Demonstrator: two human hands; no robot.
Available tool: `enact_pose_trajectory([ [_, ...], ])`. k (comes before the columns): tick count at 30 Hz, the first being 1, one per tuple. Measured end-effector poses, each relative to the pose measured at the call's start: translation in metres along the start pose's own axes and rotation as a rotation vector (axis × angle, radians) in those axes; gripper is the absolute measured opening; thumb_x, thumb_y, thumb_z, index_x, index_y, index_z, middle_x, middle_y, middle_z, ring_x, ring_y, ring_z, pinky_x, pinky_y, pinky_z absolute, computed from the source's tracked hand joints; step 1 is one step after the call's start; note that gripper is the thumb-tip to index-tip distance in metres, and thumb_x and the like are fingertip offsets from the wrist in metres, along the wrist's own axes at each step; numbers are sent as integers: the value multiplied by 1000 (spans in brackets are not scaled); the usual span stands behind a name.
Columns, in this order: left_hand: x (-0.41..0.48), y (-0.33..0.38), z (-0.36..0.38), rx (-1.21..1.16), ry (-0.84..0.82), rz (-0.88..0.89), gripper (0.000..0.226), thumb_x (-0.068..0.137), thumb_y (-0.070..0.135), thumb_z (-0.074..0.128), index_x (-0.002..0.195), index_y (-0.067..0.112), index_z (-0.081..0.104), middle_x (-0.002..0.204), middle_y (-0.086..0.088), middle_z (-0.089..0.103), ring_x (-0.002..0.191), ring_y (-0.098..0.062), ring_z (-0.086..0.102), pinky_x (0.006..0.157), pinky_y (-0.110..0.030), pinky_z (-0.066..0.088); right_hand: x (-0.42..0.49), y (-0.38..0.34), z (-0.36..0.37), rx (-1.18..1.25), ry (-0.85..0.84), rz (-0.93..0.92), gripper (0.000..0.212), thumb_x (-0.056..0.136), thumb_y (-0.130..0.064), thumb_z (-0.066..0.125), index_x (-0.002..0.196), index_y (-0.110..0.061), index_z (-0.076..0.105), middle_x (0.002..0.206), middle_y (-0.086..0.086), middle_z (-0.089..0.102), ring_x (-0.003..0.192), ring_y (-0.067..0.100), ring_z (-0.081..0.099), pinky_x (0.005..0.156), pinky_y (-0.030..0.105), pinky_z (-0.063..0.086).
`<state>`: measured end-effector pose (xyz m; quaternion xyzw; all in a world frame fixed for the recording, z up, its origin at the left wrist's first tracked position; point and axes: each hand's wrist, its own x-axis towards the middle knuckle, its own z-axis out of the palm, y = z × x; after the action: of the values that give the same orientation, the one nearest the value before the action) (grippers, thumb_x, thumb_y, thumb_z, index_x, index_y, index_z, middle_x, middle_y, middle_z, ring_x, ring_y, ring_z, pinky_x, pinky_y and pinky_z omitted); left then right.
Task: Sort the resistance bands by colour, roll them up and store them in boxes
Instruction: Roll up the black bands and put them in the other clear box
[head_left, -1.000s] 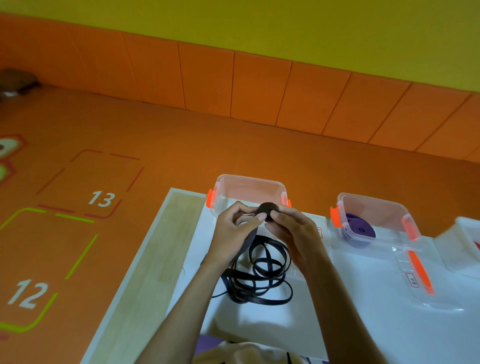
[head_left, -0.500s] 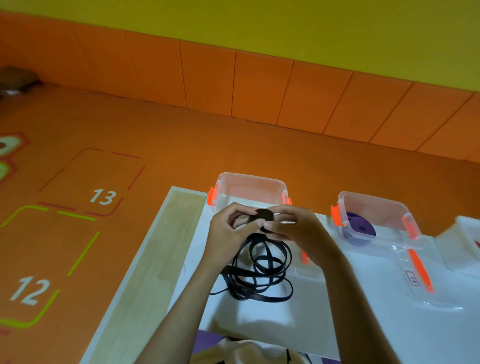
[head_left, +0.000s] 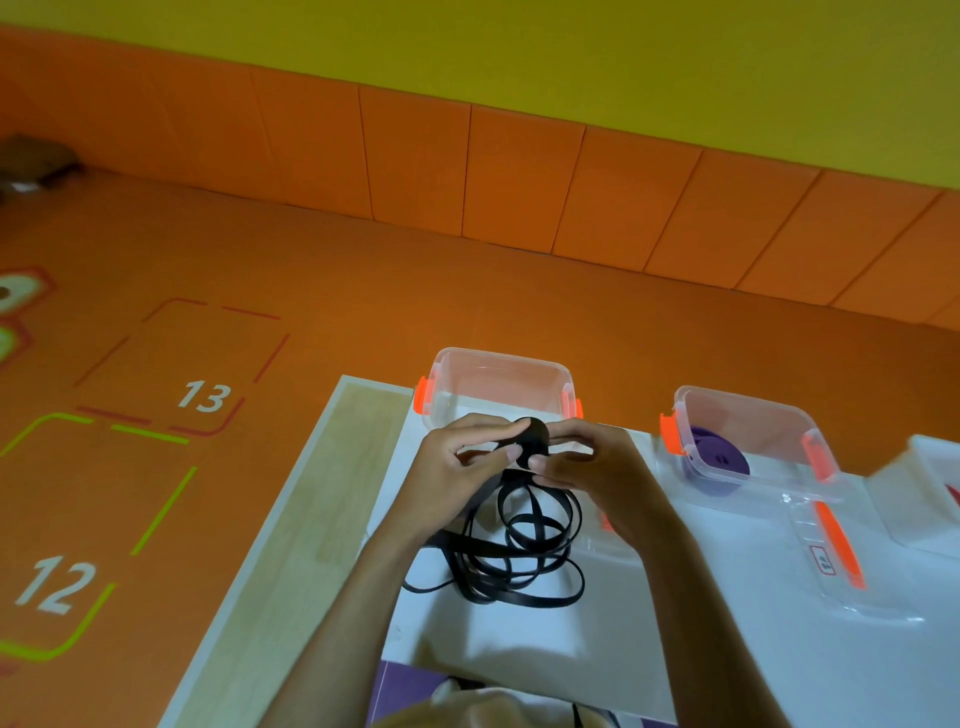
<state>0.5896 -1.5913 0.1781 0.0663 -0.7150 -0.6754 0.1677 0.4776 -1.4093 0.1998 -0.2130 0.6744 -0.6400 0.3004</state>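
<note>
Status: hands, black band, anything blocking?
Grip: left hand and right hand pinch black band roll. Loose loops on table. Ahead: clear box, nothing between.

A white sheet (head_left: 519, 639) lies on my worktop (head_left: 322, 509). On it sit a clear box (head_left: 498, 358), a second clear box (head_left: 748, 404), a lid (head_left: 826, 571) and loose loops of the black band (head_left: 519, 577).

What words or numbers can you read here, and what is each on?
"13": white number on the orange floor, inside a red dashed outline.
"12": white number on the same floor, inside a green outline.
Red-framed label on the clear lid: too small to read.
</note>
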Motion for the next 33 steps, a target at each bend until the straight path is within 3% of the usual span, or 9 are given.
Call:
enact_pose_trajectory([
  [4,-3,-2,2,34,-42,-20,31,100,21,73,124,40,77,117,12,68,117,-11,65,96,-20,51,1,5,4,33,9,9,41,80,0,86,112,-24,77,106,12,79,95,36,79,79,36,65],
  [8,-4,-4,-2,94,-113,-21,31,101,23,71,125,41,76,112,16,63,115,-10,63,98,-16,46,1,6,6,25,-65,46,34,83,-6,86,111,-23,77,109,12,78,98,36,78,80,38,66],
  [12,-2,-3,2,82,-9,1,33,96,28,77,126,41,74,116,16,73,114,-8,69,96,-15,50,0,-2,2,70,-46,79,31,80,-18,89,107,-17,77,105,17,78,100,35,78,78,34,65],
  [15,-1,-4,9,3,87,13,29,88,28,84,113,38,74,114,13,77,113,-10,73,96,-20,56,1,-1,2,199,14,89,38,72,-18,92,105,-8,75,108,24,76,103,41,76,80,32,64],
  [19,5,-1,2,47,55,24,24,84,24,89,102,36,80,112,12,79,114,-11,72,100,-33,58,0,5,3,337,-27,108,44,71,-17,91,108,-3,72,114,32,72,108,45,73,86,36,65],
  [22,10,2,-8,116,-30,27,23,84,19,88,101,34,81,110,13,78,111,-13,72,100,-33,56,-2,2,0,164,-58,87,41,73,-19,90,109,-8,74,115,20,76,105,38,76,83,35,65],
  [26,10,4,-10,161,-71,57,28,84,12,88,102,33,83,109,16,77,108,-11,73,95,-20,56,-2,-7,-4,-102,-64,-3,32,75,-17,92,104,-25,80,108,4,79,93,29,79,76,33,65],
  [28,11,4,-7,145,-45,67,27,83,13,89,104,28,84,110,15,78,109,-12,73,97,-25,57,0,-12,-5,-117,-29,-66,30,74,-15,93,101,-23,81,104,5,79,89,29,80,74,31,65],
  [33,14,9,-10,26,-57,56,38,85,13,87,120,27,81,114,4,76,113,-16,70,98,-27,55,4,-9,-3,167,-6,19,35,67,-17,95,99,-10,79,105,16,78,96,38,78,79,31,64],
])
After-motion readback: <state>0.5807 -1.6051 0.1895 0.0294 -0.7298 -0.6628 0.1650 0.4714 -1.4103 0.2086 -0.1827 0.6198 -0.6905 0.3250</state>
